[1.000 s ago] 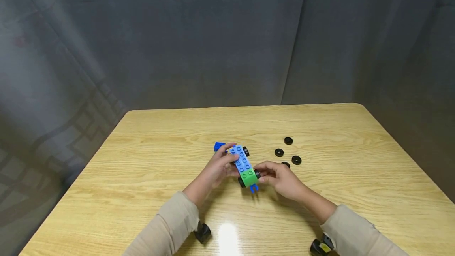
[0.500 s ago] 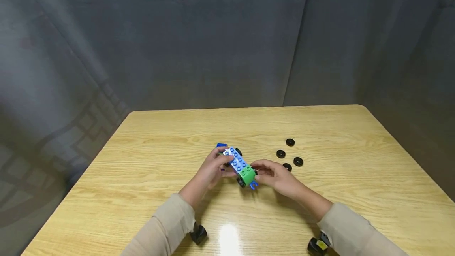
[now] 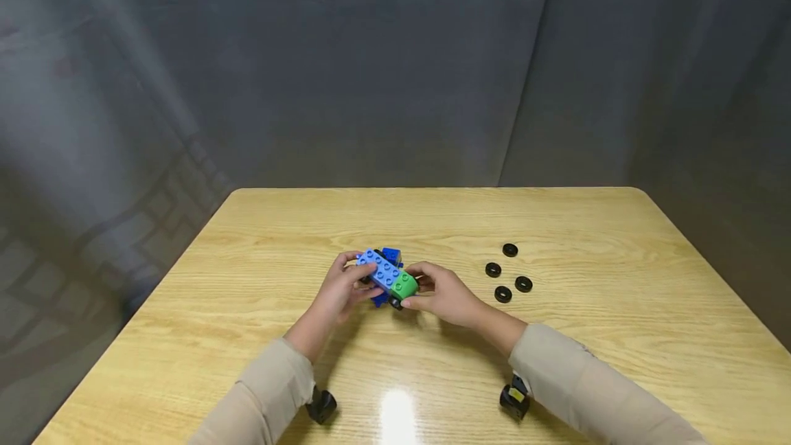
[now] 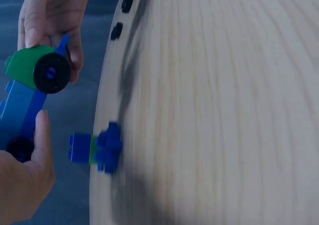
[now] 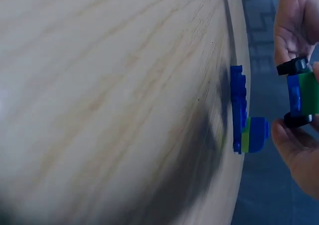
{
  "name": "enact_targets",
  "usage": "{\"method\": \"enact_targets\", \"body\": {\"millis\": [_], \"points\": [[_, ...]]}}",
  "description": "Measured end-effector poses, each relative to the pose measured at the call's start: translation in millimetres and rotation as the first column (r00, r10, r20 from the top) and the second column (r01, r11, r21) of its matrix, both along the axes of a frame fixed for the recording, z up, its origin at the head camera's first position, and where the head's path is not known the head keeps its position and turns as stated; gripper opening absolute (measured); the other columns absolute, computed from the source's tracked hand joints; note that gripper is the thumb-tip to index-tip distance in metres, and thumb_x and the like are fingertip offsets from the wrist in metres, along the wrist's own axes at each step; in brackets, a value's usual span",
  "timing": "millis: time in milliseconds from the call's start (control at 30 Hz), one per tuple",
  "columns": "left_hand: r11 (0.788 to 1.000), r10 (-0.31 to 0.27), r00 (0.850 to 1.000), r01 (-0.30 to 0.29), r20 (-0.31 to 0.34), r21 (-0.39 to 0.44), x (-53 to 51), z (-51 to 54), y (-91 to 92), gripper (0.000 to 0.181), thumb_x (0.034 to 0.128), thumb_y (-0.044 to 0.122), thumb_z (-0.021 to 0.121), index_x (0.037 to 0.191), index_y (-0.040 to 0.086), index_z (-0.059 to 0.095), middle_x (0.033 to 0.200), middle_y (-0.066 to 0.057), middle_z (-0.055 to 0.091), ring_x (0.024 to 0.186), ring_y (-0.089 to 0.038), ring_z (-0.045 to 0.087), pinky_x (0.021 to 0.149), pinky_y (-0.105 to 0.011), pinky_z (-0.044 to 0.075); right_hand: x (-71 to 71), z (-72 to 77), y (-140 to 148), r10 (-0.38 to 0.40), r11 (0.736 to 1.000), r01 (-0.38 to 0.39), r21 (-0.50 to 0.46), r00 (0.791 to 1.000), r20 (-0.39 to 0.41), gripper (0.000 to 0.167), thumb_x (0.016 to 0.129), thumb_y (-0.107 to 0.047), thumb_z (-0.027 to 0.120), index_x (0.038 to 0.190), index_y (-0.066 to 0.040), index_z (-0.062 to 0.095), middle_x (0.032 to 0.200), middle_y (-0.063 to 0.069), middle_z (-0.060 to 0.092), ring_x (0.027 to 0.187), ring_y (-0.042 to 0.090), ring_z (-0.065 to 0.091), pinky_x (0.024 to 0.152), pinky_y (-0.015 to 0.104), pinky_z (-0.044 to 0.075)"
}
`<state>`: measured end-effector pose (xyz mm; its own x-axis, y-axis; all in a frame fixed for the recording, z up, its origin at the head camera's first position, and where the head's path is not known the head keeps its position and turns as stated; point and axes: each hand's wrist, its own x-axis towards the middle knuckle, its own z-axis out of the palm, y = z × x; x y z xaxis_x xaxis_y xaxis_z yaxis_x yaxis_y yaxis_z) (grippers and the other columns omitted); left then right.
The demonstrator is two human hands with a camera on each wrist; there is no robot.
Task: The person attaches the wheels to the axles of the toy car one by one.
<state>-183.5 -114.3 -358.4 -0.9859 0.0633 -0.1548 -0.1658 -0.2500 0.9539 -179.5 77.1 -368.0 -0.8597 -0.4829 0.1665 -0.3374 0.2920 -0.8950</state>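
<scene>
A toy car with a light blue studded block [image 3: 382, 270] and a green end piece [image 3: 404, 284] is held above the table between both hands. My left hand [image 3: 338, 288] grips the blue end, thumb and fingers on its sides. At the green end my right hand [image 3: 446, 294] pinches the car near its wheels. In the left wrist view a black wheel [image 4: 52, 73] shows beside the green piece. Another assembly of blue and green bricks [image 4: 108, 147] rests on the table behind and below the car, partly hidden by it in the head view.
Several black tires [image 3: 503, 294] lie on the wooden table [image 3: 587, 294] to the right of the hands. A grey curtain [image 3: 371, 74] hangs behind the table's far edge. Black wrist devices [image 3: 515, 398] sit under both sleeves.
Both hands have moved left with the car, which has turned so its green end points more to the right. The other blue assembly now shows beyond it, and the nearest tire is fully uncovered.
</scene>
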Motion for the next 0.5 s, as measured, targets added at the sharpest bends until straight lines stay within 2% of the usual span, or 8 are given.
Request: {"method": "enact_targets", "body": {"millis": [100,233,300,333,500], "points": [[0.999,0.036,0.999,-0.036,0.008,-0.015,0.3,0.4,-9.4,0.043,0.0797,0.002,0.053,0.115,-0.001,0.030,0.097,-0.018,0.043,0.067,-0.019,0.057,0.075,-0.040,0.047,1.6,12.0,-9,0.013,1.000,-0.012,0.027,0.998,-0.058,0.045,0.074,-0.011,0.068,0.112,0.005,0.050,0.104,0.014,0.054,0.091,0.026,0.052,0.082,0.039,0.043],[0.995,0.091,0.996,-0.090,0.015,-0.039,1.2,0.8,-22.2,0.041,0.0801,0.001,0.052,0.114,-0.002,0.029,0.097,-0.017,0.042,0.067,-0.015,0.057,0.080,-0.043,0.043,-8.4,12.0,-21,0.045,0.997,-0.037,0.069,0.990,-0.130,0.041,0.074,-0.008,0.067,0.110,0.004,0.052,0.103,0.013,0.055,0.090,0.025,0.053,0.081,0.037,0.044],[0.992,0.118,0.993,-0.117,0.020,-0.055,1.3,1.8,-29.2,0.042,0.0798,0.000,0.052,0.114,-0.003,0.029,0.096,-0.016,0.042,0.067,-0.015,0.056,0.079,-0.041,0.044,-17.7,6.6,-26,0.068,0.994,-0.052,0.101,0.985,-0.160,0.042,0.075,-0.011,0.066,0.112,0.003,0.051,0.104,0.011,0.054,0.090,0.023,0.053,0.080,0.034,0.044],[0.990,0.125,0.992,-0.123,0.020,-0.072,1.5,2.7,-33.3,0.043,0.0799,0.001,0.053,0.115,-0.004,0.028,0.096,-0.016,0.042,0.067,-0.014,0.055,0.078,-0.039,0.045,-23.4,2.9,-30,0.071,0.991,-0.050,0.121,0.983,-0.171,0.042,0.076,-0.013,0.066,0.113,0.002,0.051,0.105,0.010,0.054,0.091,0.022,0.054,0.080,0.033,0.044],[0.983,0.118,0.993,-0.115,0.008,-0.139,3.1,5.5,-53.2,0.052,0.0817,0.005,0.053,0.126,-0.004,0.026,0.102,-0.018,0.039,0.071,-0.015,0.055,0.079,-0.036,0.046,-37.3,6.5,-50,0.073,0.985,-0.044,0.164,0.982,-0.172,0.041,0.078,-0.011,0.063,0.115,0.002,0.050,0.108,0.012,0.051,0.095,0.026,0.053,0.079,0.033,0.045]]}}
